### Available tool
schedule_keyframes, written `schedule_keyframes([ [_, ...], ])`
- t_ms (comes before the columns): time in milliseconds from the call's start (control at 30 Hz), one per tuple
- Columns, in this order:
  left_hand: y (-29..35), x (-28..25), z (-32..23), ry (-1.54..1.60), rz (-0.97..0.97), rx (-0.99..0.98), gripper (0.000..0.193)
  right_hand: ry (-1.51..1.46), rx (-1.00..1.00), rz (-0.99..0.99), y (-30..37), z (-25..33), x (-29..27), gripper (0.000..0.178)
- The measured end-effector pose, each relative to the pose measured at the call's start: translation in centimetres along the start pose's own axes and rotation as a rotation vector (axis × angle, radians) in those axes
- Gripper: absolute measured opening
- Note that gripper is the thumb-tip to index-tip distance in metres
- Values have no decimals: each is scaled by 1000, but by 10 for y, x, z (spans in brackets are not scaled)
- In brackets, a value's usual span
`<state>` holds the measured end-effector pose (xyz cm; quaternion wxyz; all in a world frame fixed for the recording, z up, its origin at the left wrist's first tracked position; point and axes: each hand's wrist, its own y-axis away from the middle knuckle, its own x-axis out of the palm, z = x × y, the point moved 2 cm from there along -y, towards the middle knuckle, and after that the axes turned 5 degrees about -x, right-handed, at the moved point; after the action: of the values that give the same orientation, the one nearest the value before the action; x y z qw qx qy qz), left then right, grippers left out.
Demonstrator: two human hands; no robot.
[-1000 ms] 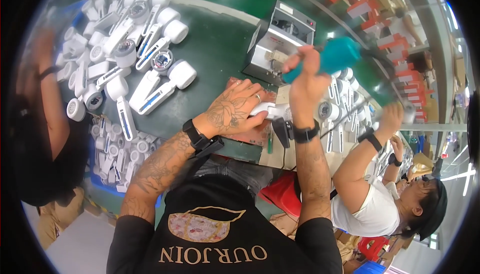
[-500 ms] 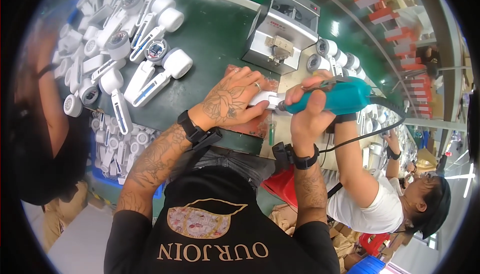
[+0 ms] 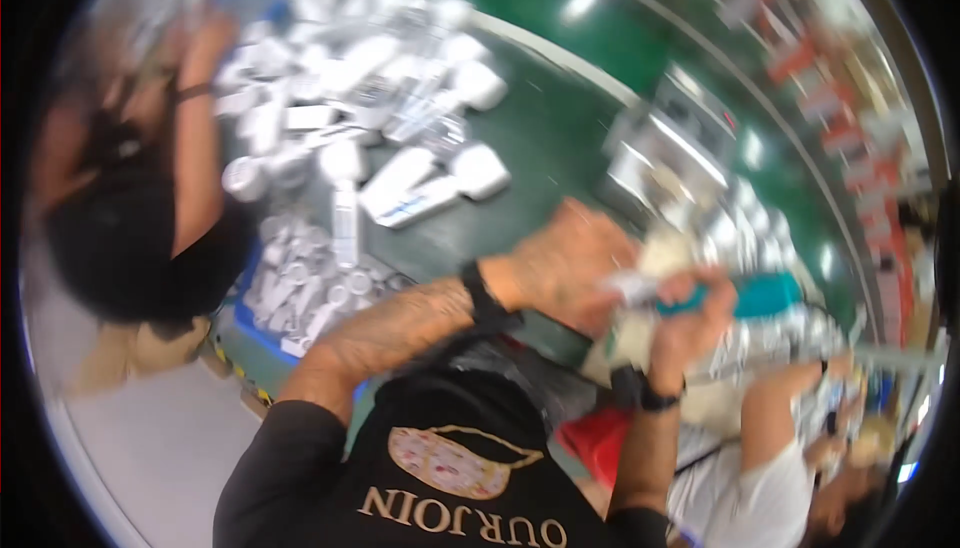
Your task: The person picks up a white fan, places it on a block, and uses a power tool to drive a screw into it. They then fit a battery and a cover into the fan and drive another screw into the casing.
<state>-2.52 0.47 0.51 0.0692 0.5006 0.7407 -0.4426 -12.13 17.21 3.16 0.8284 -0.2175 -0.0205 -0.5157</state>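
The person's right hand (image 3: 697, 323) is wrapped around a teal power driver (image 3: 768, 296), its tip aimed toward nine o'clock. Close beside it, the left hand (image 3: 575, 266) grips a white part (image 3: 632, 287) between the two; blur hides whether tip and part touch. From the left hand, a blue bin (image 3: 268, 333) sits near nine o'clock; on the desk (image 3: 555, 143), white devices (image 3: 400, 183) lie toward ten, a grey machine (image 3: 672, 148) toward one.

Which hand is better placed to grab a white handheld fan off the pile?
Probably the left hand: it is nearer the pile of white handheld fans, while the right hand grips a teal power screwdriver. The left would first have to release its white piece.
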Motion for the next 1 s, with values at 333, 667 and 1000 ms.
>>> schedule_keyframes([
  [333,65,-124,14,357,-588,-762,37,-211,-162,-16,31,87,0,55],
  [667,36,-228,92,79,-1054,-612,40,56,-102,-57,62,76,-8,65],
  [1000,-100,91,-53,-188,207,-131,44,-61,39,11,89,89,-22,67],
])
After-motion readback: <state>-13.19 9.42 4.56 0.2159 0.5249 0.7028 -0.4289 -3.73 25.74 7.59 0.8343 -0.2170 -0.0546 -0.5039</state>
